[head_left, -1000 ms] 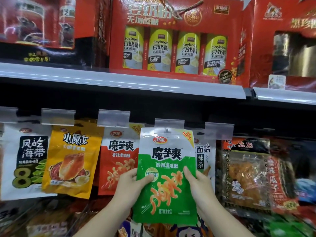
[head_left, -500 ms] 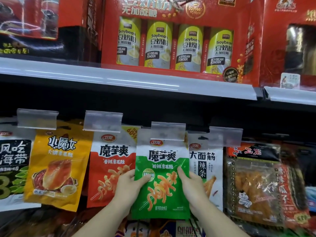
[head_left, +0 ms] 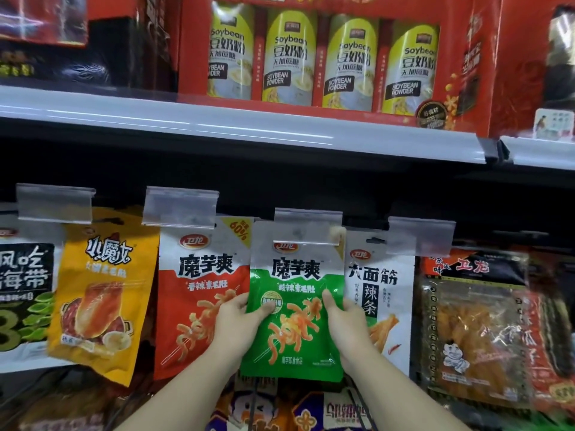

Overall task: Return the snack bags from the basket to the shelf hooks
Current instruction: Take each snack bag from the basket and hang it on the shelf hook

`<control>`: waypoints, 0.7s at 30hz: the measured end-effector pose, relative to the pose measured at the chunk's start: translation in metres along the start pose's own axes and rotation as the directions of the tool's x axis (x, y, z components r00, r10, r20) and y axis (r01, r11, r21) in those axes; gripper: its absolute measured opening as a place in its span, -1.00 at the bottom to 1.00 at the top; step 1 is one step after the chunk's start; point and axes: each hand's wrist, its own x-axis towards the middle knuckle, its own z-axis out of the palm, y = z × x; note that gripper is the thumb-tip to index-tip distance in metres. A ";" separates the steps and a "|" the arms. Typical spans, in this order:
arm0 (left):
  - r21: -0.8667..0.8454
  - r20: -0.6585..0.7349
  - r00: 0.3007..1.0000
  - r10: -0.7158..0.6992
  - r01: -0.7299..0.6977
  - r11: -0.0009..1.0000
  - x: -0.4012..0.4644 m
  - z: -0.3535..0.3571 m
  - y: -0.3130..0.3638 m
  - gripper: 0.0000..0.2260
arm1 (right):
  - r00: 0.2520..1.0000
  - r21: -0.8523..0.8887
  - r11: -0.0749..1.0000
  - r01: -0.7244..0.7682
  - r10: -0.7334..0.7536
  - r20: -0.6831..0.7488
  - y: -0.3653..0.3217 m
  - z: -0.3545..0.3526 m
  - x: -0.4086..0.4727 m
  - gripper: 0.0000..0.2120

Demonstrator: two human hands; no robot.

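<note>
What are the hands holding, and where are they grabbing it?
Both hands hold the green snack bag by its side edges, about halfway down: the left hand on its left edge, the right hand on its right edge.

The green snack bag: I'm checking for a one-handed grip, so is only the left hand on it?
No, the left hand and right hand grip opposite edges of the green snack bag.

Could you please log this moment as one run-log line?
green snack bag at hook, top behind price tag holder | left hand holding | right hand holding
</note>
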 end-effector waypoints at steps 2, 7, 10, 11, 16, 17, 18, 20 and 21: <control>0.012 0.009 1.000 0.011 -0.012 1.000 -0.001 -0.001 -0.001 -0.86 | 0.999 -0.043 0.998 0.035 -0.035 -0.009 0.003 0.000 0.000 -0.37; 0.112 0.008 0.997 0.078 -0.079 0.991 -0.007 -0.009 -0.004 -0.62 | 0.995 -0.177 0.979 0.098 -0.103 -0.019 0.009 -0.006 -0.001 -0.59; 0.237 -0.013 0.993 0.114 -0.108 0.966 -0.012 -0.014 -0.008 -0.74 | 0.991 -0.302 0.945 0.130 -0.135 0.005 0.014 -0.009 -0.005 -0.73; 0.291 -0.023 0.991 0.130 -0.118 0.949 -0.013 -0.016 -0.010 -0.78 | 0.991 -0.332 0.934 0.131 -0.137 0.004 0.016 -0.009 -0.005 -0.75; 0.524 -0.086 0.977 0.196 -0.123 0.843 -0.027 -0.035 -0.013 -0.85 | 0.983 -0.519 0.841 0.154 -0.184 -0.006 0.017 -0.014 -0.018 -0.65; 0.571 -0.104 0.973 0.207 -0.112 0.813 -0.031 -0.039 -0.014 -0.84 | 0.977 -0.550 0.817 0.174 -0.213 -0.006 0.017 -0.015 -0.022 -0.62; 0.616 -0.120 0.968 0.219 -0.100 0.782 -0.036 -0.044 -0.015 -0.83 | 0.970 -0.577 0.792 0.197 -0.243 -0.003 0.017 -0.017 -0.027 -0.60; 0.686 -0.147 0.961 0.236 -0.073 0.724 -0.048 -0.054 -0.014 -0.82 | 0.948 -0.639 0.727 0.253 -0.317 0.014 0.016 -0.019 -0.036 -0.60; 0.718 -0.156 0.956 0.248 -0.063 0.693 -0.054 -0.059 -0.012 -0.81 | 0.936 -0.673 0.685 0.281 -0.350 0.034 0.016 -0.020 -0.041 -0.60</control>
